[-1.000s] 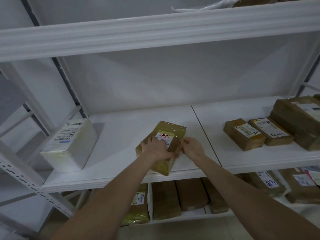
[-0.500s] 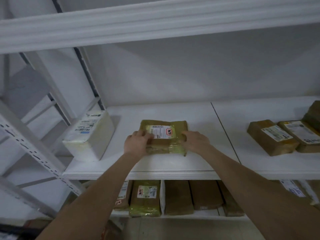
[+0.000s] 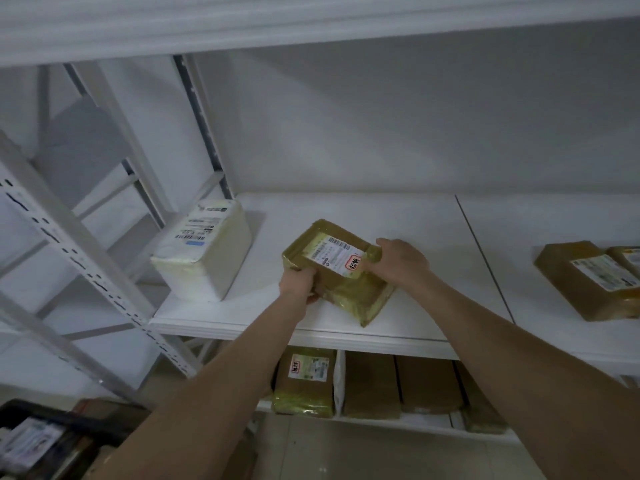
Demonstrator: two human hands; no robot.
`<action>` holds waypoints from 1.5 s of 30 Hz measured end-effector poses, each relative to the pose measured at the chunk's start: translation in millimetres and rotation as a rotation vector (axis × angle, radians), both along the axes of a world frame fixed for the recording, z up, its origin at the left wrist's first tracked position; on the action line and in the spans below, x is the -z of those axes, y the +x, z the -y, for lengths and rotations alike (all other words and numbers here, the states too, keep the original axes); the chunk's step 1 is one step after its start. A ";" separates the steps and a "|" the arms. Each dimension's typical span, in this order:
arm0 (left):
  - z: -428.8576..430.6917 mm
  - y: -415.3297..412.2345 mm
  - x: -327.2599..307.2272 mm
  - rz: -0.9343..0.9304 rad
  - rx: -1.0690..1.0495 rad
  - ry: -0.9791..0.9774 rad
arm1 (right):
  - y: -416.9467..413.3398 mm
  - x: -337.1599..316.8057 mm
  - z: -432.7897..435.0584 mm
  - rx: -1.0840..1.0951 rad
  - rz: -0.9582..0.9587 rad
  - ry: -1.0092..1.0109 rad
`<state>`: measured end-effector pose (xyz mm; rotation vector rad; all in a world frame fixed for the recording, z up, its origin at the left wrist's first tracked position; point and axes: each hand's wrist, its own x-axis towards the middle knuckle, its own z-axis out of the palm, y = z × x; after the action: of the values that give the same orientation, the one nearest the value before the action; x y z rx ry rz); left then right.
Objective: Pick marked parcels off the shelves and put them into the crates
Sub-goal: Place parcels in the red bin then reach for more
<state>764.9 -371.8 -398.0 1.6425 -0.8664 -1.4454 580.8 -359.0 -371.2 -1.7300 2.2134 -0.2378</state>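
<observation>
A yellow-green wrapped parcel (image 3: 343, 282) with a white label and a red-bordered sticker lies tilted on the white middle shelf (image 3: 408, 216). My left hand (image 3: 298, 282) grips its near left corner. My right hand (image 3: 398, 261) holds its right edge beside the sticker. Both forearms reach in from the bottom of the view. A dark crate (image 3: 52, 438) with parcels inside shows at the bottom left corner.
A white parcel (image 3: 204, 247) stands at the shelf's left end. Brown parcels (image 3: 585, 278) lie on the right section. The lower shelf holds a row of parcels, one (image 3: 306, 382) with a red-bordered sticker. White perforated uprights (image 3: 69, 247) stand on the left.
The parcel has turned from lying square to the shelf edge to a diagonal tilt, both hands still on it. The view swung left and down, bringing the crate into sight.
</observation>
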 end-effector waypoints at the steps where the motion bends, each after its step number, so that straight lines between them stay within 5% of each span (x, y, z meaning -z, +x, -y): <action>1: 1.2 0.0 -2.2 -0.061 0.013 -0.013 | 0.2 -1.9 -2.2 0.011 -0.029 0.013; 8: -6.4 6.9 -10.8 0.030 0.340 -0.008 | -1.6 2.2 -25.3 0.063 0.323 0.149; 12: -11.6 16.5 -4.7 -0.069 0.417 0.009 | 0.4 1.3 -41.7 0.203 0.847 0.187; 17: -11.3 22.7 -10.4 -0.072 0.448 -0.075 | 5.3 7.7 -46.7 0.255 1.009 0.128; 27: -44.0 29.4 -19.0 0.033 0.497 -0.242 | 17.4 9.1 -71.2 0.257 1.104 0.036; 45: -264.5 62.3 19.8 0.020 0.203 -0.167 | 55.5 58.3 -218.3 -0.053 1.036 0.198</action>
<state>827.2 -107.3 -417.7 1.4802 -1.1616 -1.4505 636.3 -140.7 -429.5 -1.1372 1.3613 -0.6871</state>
